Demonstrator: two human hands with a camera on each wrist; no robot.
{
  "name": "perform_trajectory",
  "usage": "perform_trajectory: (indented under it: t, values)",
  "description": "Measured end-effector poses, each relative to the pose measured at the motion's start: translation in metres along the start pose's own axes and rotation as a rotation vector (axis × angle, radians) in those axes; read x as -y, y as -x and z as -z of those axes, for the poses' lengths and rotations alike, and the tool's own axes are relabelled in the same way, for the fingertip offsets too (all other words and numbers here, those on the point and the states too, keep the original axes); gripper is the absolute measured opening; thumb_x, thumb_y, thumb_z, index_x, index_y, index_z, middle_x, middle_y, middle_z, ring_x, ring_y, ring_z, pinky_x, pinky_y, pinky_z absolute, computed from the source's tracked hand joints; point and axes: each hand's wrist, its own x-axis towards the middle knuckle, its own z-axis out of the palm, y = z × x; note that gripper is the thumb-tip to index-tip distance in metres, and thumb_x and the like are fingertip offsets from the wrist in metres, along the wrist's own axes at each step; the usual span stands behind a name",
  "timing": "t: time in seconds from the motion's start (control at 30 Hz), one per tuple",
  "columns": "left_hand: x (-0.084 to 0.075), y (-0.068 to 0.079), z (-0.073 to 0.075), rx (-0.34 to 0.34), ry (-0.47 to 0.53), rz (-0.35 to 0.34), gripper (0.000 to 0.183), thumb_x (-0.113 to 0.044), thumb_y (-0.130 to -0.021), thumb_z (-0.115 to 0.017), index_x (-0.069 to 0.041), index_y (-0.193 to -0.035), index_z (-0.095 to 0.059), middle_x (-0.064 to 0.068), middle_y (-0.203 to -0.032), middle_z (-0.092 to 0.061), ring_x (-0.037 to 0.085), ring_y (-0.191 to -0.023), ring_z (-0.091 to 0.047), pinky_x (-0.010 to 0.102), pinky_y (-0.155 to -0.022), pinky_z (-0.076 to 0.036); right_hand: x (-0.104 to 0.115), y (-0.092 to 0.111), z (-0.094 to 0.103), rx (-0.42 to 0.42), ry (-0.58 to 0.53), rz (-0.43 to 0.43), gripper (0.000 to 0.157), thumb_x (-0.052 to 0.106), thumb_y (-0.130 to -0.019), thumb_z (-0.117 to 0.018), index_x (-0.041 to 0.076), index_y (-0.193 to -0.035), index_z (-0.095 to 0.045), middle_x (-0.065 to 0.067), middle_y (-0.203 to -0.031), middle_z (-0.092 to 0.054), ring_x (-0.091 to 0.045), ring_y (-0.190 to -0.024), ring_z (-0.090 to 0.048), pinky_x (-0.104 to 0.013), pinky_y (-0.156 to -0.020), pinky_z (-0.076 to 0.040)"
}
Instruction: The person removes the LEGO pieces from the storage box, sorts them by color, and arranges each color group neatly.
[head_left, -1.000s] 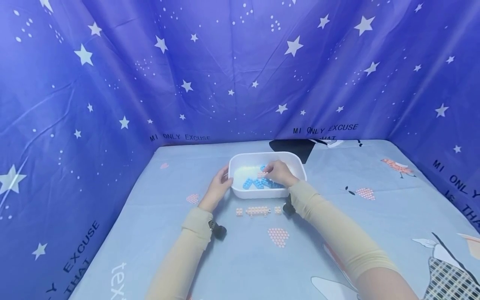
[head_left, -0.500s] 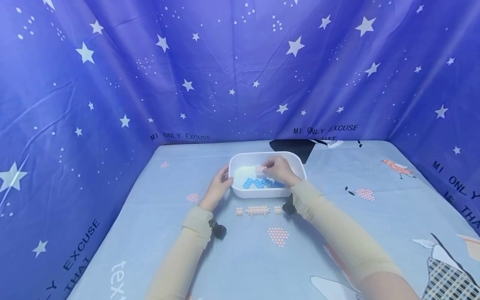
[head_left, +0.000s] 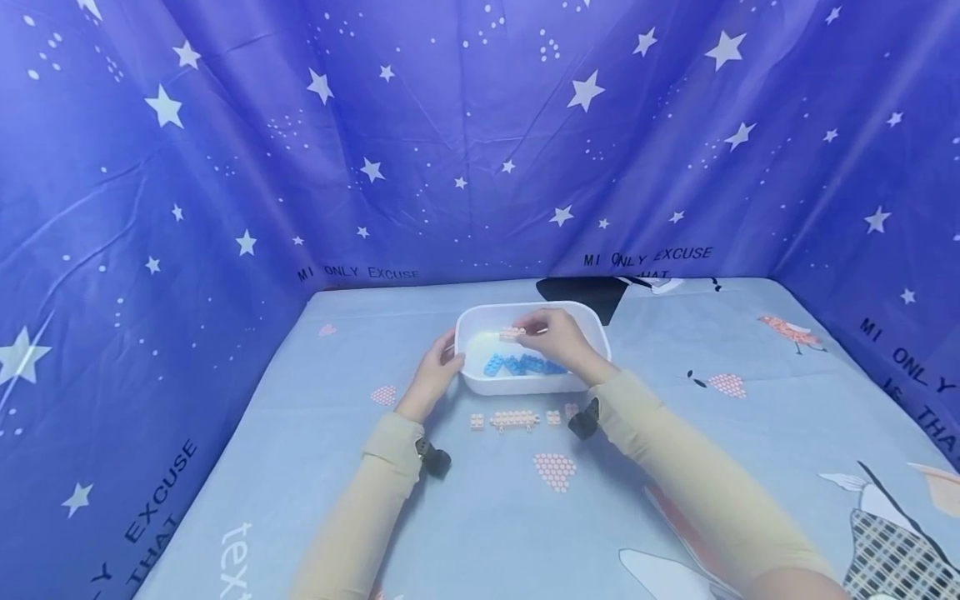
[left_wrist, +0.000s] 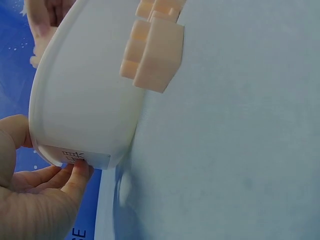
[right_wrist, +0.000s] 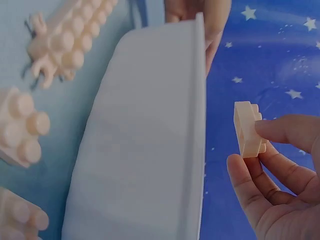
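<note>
Over the inside of a white plastic tub [head_left: 487, 386], my right hand [head_left: 561, 340] pinches a peach building block [right_wrist: 246, 129] between thumb and fingers. Its studs face the palm in the right wrist view. At the tub's left end, my left hand [head_left: 433, 379] grips the rim and side wall, with fingers [left_wrist: 77, 177] against a printed label. Several blue building blocks [head_left: 513, 365] lie on the tub's bottom. In front of it, a long peach block piece [head_left: 514, 419] with small hooks lies between small peach blocks [head_left: 477, 422], one partly behind the right wrist's camera.
A pale blue patterned cloth [head_left: 465, 517] covers the table. Purple star-printed curtains [head_left: 420, 150] hang behind it and at both sides. A black camera [head_left: 435, 460] sits on the left wrist, another [head_left: 583, 419] on the right.
My right hand has lifted the peach block from among the blue ones, up and slightly left. Its wrist has shifted right, revealing another small peach block. The left hand stays on the tub.
</note>
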Motion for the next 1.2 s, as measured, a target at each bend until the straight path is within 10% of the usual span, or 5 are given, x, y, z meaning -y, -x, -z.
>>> perform_trajectory:
  t: [0.53,1.2]
  values:
    - [0.000,0.000,-0.002,-0.005,-0.016,-0.007,0.059,-0.017,-0.098,-0.052,-0.018,-0.153,-0.029,0.007,-0.157,-0.032,0.032,-0.142,-0.036,0.051,-0.116,-0.033,0.002,0.041,0.009,-0.038,-0.102,0.138,0.025,0.012,-0.085,-0.072,0.002,-0.108,-0.071,-0.015,-0.109,-0.070,-0.028,-0.102,-0.065,-0.039,-0.093,-0.057]
    - [-0.001,0.002,-0.002,-0.005,-0.046,0.007,0.058,-0.021,-0.099,-0.050,-0.019,-0.153,-0.029,0.007,-0.157,-0.032,0.031,-0.143,-0.035,0.050,-0.117,-0.031,-0.043,0.090,0.055,-0.111,-0.112,0.067,0.029,0.012,-0.087,-0.071,0.000,-0.113,-0.068,-0.019,-0.117,-0.066,-0.033,-0.107,-0.064,-0.040,-0.095,-0.055]
